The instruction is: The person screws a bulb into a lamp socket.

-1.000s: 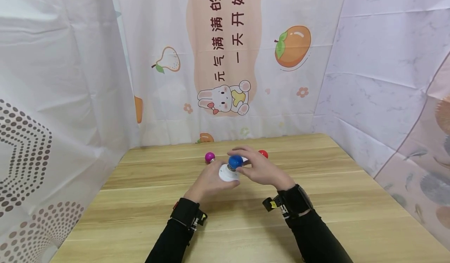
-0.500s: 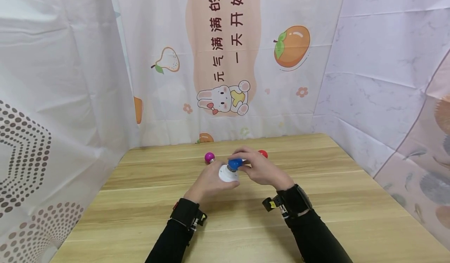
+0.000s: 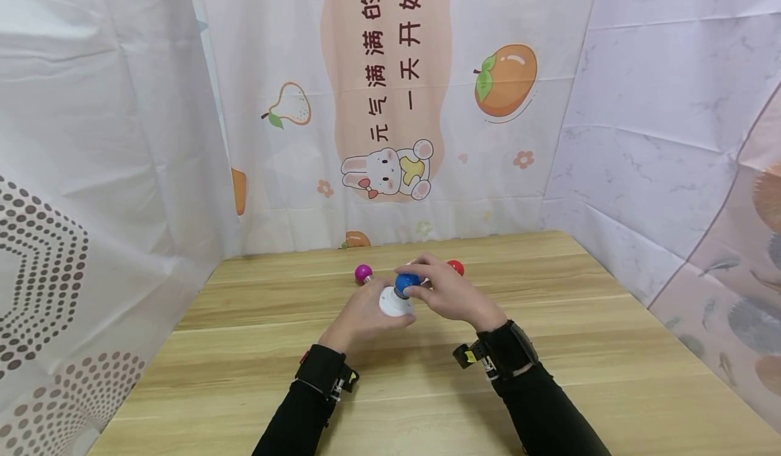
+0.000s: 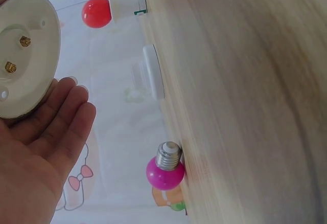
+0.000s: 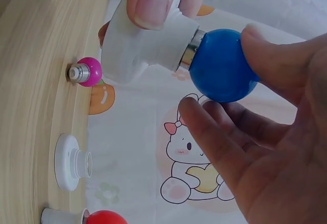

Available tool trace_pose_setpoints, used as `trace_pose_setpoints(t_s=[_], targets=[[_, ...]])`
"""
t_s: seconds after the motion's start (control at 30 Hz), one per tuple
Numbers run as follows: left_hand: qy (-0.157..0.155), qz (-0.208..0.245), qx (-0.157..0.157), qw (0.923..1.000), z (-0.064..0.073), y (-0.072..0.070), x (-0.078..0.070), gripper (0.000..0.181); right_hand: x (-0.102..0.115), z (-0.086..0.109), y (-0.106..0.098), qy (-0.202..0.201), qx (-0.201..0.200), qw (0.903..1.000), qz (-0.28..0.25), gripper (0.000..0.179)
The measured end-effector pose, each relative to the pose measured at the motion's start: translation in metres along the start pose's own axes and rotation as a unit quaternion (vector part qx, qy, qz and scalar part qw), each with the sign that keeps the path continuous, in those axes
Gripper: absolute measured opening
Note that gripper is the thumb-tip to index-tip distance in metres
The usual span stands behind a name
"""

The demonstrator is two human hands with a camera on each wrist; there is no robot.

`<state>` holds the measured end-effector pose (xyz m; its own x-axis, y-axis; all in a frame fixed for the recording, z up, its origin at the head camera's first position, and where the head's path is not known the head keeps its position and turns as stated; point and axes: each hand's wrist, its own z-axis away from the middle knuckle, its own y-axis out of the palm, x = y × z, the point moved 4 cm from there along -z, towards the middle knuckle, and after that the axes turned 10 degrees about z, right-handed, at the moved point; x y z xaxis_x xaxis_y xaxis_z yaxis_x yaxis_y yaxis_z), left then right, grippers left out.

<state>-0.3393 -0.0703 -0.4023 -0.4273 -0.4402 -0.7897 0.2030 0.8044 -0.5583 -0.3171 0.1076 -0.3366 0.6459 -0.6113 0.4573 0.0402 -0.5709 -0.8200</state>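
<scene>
The left hand [image 3: 365, 312] grips a white socket [image 5: 125, 45], its thumb over one side and fingers round the other, holding it tilted above the table [image 3: 403, 408]. The right hand [image 3: 450, 295] has thumb and fingers about the blue bulb [image 5: 223, 66], thumb against the glass; the bulb sits in the socket's mouth, between both hands, with a band of its metal cap showing. Just beyond the left hand a pink bulb [image 4: 164, 174] lies on the table, cap toward that hand. Beyond the right hand is a red bulb [image 4: 96, 13] in a white holder [image 4: 123, 6]. A spare socket [image 4: 154, 71], mostly hidden behind the right hand in the head view, stands between those two bulbs.
</scene>
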Motion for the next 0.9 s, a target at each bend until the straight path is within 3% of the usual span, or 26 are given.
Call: trace_pose_setpoints(t_s=[0.2,0.33,0.57,0.9], targets=[[0.001,-0.008,-0.001,1.0000,0.0003,0.0000,-0.0005,0.075,-0.0020,-0.0006,0.0020,0.028,0.006,0.9996,-0.005,0.039],[0.002,-0.010,0.000,1.0000,0.0001,-0.0001,-0.0008,0.074,-0.0023,-0.0002,0.0022,0.024,0.008,0.9997,-0.001,0.046],[-0.002,-0.011,0.001,0.9999,-0.0002,0.0001,-0.0002,0.075,-0.0021,0.0004,-0.0003,-0.020,0.011,0.9985,-0.050,0.051],[0.003,0.006,0.001,1.0000,-0.0002,-0.0001,0.0008,0.074,-0.0008,-0.0015,-0.0023,-0.066,0.004,0.9978,-0.002,0.037]])
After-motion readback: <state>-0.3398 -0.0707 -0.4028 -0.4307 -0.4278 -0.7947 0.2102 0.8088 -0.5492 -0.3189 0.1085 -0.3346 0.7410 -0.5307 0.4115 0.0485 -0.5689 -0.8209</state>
